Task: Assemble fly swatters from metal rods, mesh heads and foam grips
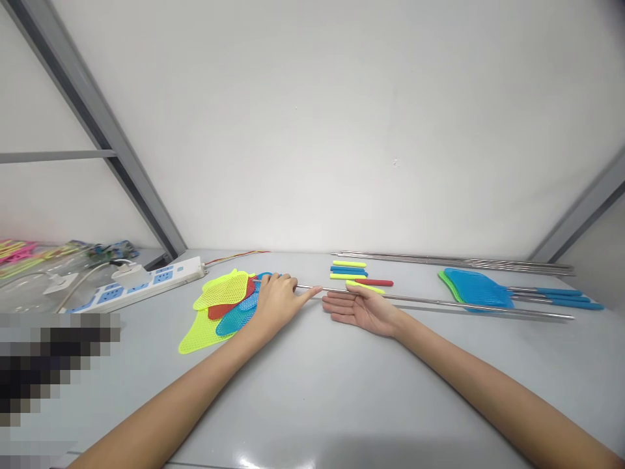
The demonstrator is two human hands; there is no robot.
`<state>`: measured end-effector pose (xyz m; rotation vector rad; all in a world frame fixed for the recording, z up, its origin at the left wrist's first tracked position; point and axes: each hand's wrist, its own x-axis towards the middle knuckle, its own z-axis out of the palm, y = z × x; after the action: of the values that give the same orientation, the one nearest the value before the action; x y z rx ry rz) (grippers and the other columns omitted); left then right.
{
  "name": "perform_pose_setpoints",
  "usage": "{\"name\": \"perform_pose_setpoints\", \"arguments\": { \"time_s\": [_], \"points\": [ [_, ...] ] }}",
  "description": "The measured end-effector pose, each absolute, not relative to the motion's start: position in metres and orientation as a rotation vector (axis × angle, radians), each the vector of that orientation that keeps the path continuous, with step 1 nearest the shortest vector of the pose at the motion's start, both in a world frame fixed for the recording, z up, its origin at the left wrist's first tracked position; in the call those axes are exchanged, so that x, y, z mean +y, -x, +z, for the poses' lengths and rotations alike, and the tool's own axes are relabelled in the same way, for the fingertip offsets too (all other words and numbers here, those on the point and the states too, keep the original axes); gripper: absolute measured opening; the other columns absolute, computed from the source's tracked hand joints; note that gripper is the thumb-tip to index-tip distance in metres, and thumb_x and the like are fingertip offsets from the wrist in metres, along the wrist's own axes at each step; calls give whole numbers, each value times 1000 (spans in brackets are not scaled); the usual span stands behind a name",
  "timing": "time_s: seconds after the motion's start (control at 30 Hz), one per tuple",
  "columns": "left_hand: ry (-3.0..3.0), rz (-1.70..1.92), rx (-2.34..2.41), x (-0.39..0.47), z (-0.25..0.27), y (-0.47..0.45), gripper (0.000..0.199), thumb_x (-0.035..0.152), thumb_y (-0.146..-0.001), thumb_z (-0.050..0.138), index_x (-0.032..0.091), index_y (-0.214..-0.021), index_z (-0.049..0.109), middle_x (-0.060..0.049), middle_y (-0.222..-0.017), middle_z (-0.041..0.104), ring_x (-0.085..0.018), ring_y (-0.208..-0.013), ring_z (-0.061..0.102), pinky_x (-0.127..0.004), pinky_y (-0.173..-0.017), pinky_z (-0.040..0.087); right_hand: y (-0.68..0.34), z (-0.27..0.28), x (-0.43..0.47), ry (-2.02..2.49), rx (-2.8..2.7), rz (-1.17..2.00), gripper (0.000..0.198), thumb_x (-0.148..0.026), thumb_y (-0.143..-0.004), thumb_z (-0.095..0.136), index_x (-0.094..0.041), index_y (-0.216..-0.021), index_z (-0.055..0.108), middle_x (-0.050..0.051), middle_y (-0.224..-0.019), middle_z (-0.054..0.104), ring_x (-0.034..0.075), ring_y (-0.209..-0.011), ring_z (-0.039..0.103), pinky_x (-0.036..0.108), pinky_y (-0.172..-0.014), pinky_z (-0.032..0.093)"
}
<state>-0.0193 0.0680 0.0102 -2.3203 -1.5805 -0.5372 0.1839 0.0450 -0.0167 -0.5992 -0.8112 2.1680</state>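
Note:
My left hand (280, 301) is palm down over the right side of a pile of mesh fly swatter heads. Its thumb stretches out to the right; the fingertips bend down and are partly hidden. Yellow (222, 291), red (219, 311) and blue (238, 317) heads overlap there. A long thin metal rod (439, 301) runs from beneath this hand far to the right. My right hand (364, 312) is turned palm up, fingers extended, with the rod held at its thumb. Just behind it lie short handle sleeves in yellow (349, 264), blue (348, 270) and red (375, 283).
Blue and green fly swatters (476, 288) with blue handles lie at right. Behind them, several metal rods (459, 262) rest along the wall. A white power strip (166, 280) with plugs stands at left, near bagged goods (92, 254). Grey frame posts (112, 150) flank the grey table (312, 391).

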Motion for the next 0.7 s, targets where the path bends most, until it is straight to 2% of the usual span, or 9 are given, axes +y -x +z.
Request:
{"name": "perform_pose_setpoints", "arguments": {
  "time_s": [0.23,0.5,0.7],
  "points": [
    [2382,-528,-1555,68,9,19,56,59,-77,26,16,-51,51,-6,-58,57,-19,-61,50,-31,-62,29,-183,-14,42,594,-928,2142,41,-36,-84,38,-7,-110,52,15,-126,42,22,-111,45,37,-96,31],
    [2408,-516,-1484,66,7,21,47,55,-74,36,17,-46,43,-4,-53,55,-16,-56,48,-29,-62,28,-183,-12,37,540,-1154,2108,39,-33,-86,33,-10,-112,52,13,-126,42,23,-114,41,39,-98,26],
    [2413,-530,-1515,65,4,20,46,53,-74,37,17,-45,41,-3,-51,54,-15,-53,47,-29,-60,26,-182,-12,37,550,-1162,2107,38,-34,-86,34,-11,-110,53,14,-121,47,23,-110,45,40,-96,27]
  ]
}}
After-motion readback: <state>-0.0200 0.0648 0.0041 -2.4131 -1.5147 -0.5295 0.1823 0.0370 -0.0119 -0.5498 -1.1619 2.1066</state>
